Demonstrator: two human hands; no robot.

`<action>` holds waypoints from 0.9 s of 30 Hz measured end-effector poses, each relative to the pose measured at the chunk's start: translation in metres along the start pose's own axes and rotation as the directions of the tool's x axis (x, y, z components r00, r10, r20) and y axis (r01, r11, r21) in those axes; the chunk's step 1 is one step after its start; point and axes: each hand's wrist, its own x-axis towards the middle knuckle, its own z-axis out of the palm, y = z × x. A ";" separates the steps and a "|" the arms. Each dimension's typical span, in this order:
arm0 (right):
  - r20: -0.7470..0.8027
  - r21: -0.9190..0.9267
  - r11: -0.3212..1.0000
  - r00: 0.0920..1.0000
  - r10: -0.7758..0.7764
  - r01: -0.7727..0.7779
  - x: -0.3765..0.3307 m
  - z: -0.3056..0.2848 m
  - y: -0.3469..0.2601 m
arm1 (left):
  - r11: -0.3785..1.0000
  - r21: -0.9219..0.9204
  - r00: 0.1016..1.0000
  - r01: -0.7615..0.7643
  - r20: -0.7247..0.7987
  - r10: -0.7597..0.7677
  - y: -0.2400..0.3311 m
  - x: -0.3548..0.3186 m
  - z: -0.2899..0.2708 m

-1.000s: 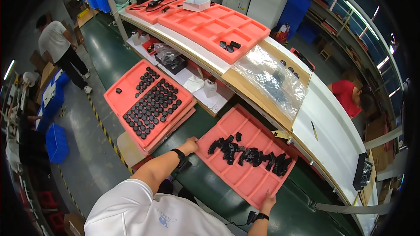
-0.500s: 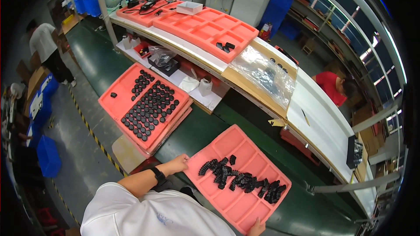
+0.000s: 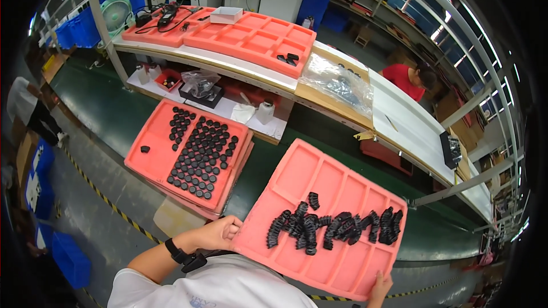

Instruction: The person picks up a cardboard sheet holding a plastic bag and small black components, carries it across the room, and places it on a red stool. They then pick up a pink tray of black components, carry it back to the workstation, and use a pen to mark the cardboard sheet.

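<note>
Both my hands carry a pink foam tray [image 3: 292, 172] split by ridges into several long compartments. My left hand [image 3: 221, 232] is closed on its left edge, and a dark band sits on that wrist. At the near right corner my right hand [image 3: 379, 287] grips the rim, with part of the hand hidden at the picture's lower edge. Black ribbed, curved pieces [image 3: 311, 231] lie in a heap across the tray's middle. One small ribbed piece [image 3: 313, 200] rests apart, on the far side of the heap.
To the left stands a stack of pink trays [image 3: 145, 166], its top one holding rows of round black parts [image 3: 197, 162]. Behind runs a workbench [image 3: 337, 111] with pink trays [image 3: 251, 34] and plastic film. A slanted metal bar [image 3: 439, 197] reaches in at right. Two other people are farther off.
The held tray has shifted right and turned a little, with both hands still on it. The whole view has swung too, so the bench and tray stack appear displaced.
</note>
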 end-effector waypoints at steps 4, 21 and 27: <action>-0.009 0.000 0.999 0.999 -0.049 0.049 0.000 -0.010 -0.045 | 0.998 -0.024 0.995 -0.064 0.069 0.065 0.044 -0.037 0.006; 0.124 0.203 0.941 0.947 -0.297 0.269 0.186 0.126 -0.262 | 0.861 -0.059 0.844 -0.505 -0.240 0.479 0.237 -0.003 -0.082; 0.080 0.221 0.927 0.941 -0.328 0.304 0.298 0.225 -0.292 | 0.822 -0.120 0.775 -0.557 -0.429 0.464 0.303 0.073 -0.157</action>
